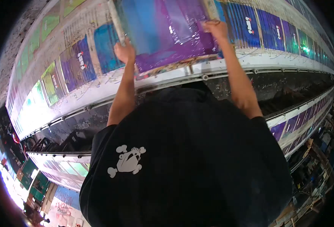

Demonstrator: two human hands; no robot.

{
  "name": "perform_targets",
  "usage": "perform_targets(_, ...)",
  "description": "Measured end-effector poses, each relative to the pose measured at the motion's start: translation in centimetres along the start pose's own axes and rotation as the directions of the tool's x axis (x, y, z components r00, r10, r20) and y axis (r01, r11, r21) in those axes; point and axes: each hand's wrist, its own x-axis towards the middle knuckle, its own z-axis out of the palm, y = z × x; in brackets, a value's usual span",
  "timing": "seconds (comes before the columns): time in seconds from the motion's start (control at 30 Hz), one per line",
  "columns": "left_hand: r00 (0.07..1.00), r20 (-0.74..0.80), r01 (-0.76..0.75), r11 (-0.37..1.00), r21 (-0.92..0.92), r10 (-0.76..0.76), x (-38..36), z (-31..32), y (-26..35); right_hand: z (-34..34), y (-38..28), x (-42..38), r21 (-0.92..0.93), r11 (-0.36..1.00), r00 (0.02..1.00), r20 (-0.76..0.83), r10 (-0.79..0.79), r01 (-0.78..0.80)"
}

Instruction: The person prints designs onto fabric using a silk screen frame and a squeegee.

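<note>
A screen-printing frame point(163, 62) lies over the long printing table at the top middle, its mesh smeared with wet, glossy blue and purple ink. My left hand point(125, 51) is closed round the pale left side bar of this frame, near its lower corner. On the opposite side, my right hand point(216, 30) grips the right edge, fingers curled over the bar. Whatever lies beneath the frame is hidden by it. Just left of it is a teal printed panel point(108, 47), and to the right a dark blue panel point(244, 24) with a white figure on it.
The long white table point(83, 89) curves across the view, with several printed panels in green, purple and blue along it. A metal rail point(284, 70) with small knobs runs along its near edge. Behind me stands a second printing table point(303, 121) with more coloured panels.
</note>
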Motion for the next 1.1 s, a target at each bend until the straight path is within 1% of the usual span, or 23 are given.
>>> perform_targets(0.03,1.0,-0.017,0.0,1.0,-0.017,0.0,-1.4,1.0,3.1,-2.4,1.7,1.0,0.006,1.0,1.0,0.001,0.013,-0.013)
perform_targets(0.1,1.0,0.017,-0.004,1.0,-0.007,0.004,-3.8,2.5,6.7,-6.6,4.4,2.2,-0.1,0.995,0.996,-0.094,0.001,-0.011)
perform_targets(0.13,0.999,0.042,0.0,1.0,-0.001,0.0,-5.0,3.0,7.9,-7.9,5.7,1.6,-0.101,0.995,0.996,-0.092,0.014,-0.024)
perform_targets(0.2,1.0,0.024,-0.012,1.0,-0.001,0.012,-6.0,3.0,9.1,-9.3,8.5,0.3,-0.18,0.984,1.0,-0.004,-0.019,0.018)
perform_targets(0.23,0.999,0.044,-0.004,1.0,0.013,0.003,-6.8,2.5,9.4,-9.0,10.4,0.4,-0.279,0.959,0.998,-0.058,0.027,-0.042)
perform_targets(0.27,0.998,0.064,0.007,0.999,0.036,-0.009,-7.5,1.9,9.5,-9.1,12.3,0.4,-0.27,0.961,0.998,-0.046,0.04,-0.051)
perform_targets(0.33,0.998,0.056,0.004,0.998,0.063,-0.008,-7.9,1.7,8.9,-8.6,13.6,-1.4,-0.449,0.878,0.985,0.036,-0.167,0.165)
perform_targets(0.43,0.99,0.123,0.052,0.991,0.124,-0.067,-7.7,2.2,9.3,-8.8,13.2,-2.4,-0.429,0.895,0.987,-0.043,-0.158,0.124)
perform_targets(0.47,0.99,0.124,0.053,0.991,0.124,-0.068,-7.6,2.4,9.5,-9.1,12.5,-2.8,-0.43,0.894,0.987,-0.042,-0.157,0.124)
perform_targets(0.53,0.995,0.092,0.022,0.993,0.113,-0.033,-7.6,2.8,9.3,-9.7,10.0,-3.6,-0.334,0.941,0.998,-0.008,-0.059,0.053)
perform_targets(0.57,0.996,0.073,0.041,0.988,0.148,-0.052,-7.8,3.2,9.1,-9.0,12.4,-3.2,-0.314,0.948,0.997,-0.05,-0.066,0.047)
perform_targets(0.6,0.995,0.067,0.059,0.987,0.149,-0.069,-8.0,3.0,9.3,-8.7,11.4,-3.6,-0.321,0.945,0.997,-0.034,-0.072,0.058)
perform_targets(0.67,0.98,0.152,0.098,0.979,0.18,-0.126,-7.7,2.6,9.6,-7.5,7.7,-6.1,-0.496,0.858,0.961,-0.148,-0.236,0.134)
perform_targets(0.7,0.991,0.1,0.078,0.986,0.146,-0.093,-7.8,2.6,9.8,-7.0,6.0,-7.2,-0.534,0.777,0.924,0.021,-0.382,0.333)
perform_targets(0.73,0.991,0.079,0.1,0.985,0.143,-0.112,-7.7,2.6,9.9,-6.3,4.9,-7.3,-0.536,0.666,0.842,0.188,-0.505,0.519)
perform_targets(0.77,0.991,0.087,0.089,0.99,0.109,-0.099,-7.6,2.6,9.9,-5.2,4.6,-6.4,-0.531,0.654,0.83,0.205,-0.518,0.539)
perform_targets(0.8,0.992,0.098,0.077,0.994,0.074,-0.084,-7.6,2.4,10.1,-3.9,4.9,-5.8,-0.475,0.505,0.682,0.354,-0.64,0.721)
perform_targets(0.83,0.986,0.111,0.115,0.99,0.083,-0.124,-7.5,2.3,10.2,-2.9,4.8,-4.9,-0.386,0.331,0.495,0.484,-0.721,0.861)
perform_targets(0.9,0.986,0.113,0.11,0.99,0.087,-0.119,-7.3,2.3,10.1,-0.1,4.2,2.1,-0.456,0.326,0.515,0.387,-0.765,0.828)
perform_targets(0.97,0.989,0.107,0.091,0.993,0.077,-0.099,-7.3,2.2,10.3,1.6,-0.7,9.8,-0.603,0.347,0.678,0.498,-0.54,0.719)
perform_targets(1.03,0.987,0.114,0.109,0.992,0.062,-0.115,-7.0,2.2,10.3,1.9,-3.9,15.5,-0.459,0.346,0.571,0.577,-0.583,0.818)
perform_targets(1.07,0.984,0.128,0.117,0.992,0.05,-0.122,-7.2,2.0,10.1,2.3,-3.7,15.0,-0.457,0.34,0.566,0.587,-0.579,0.822)
perform_targets(1.1,0.982,0.135,0.129,0.99,0.048,-0.135,-7.4,1.6,10.1,2.4,-2.9,13.3,-0.507,0.409,0.649,0.545,-0.53,0.759)
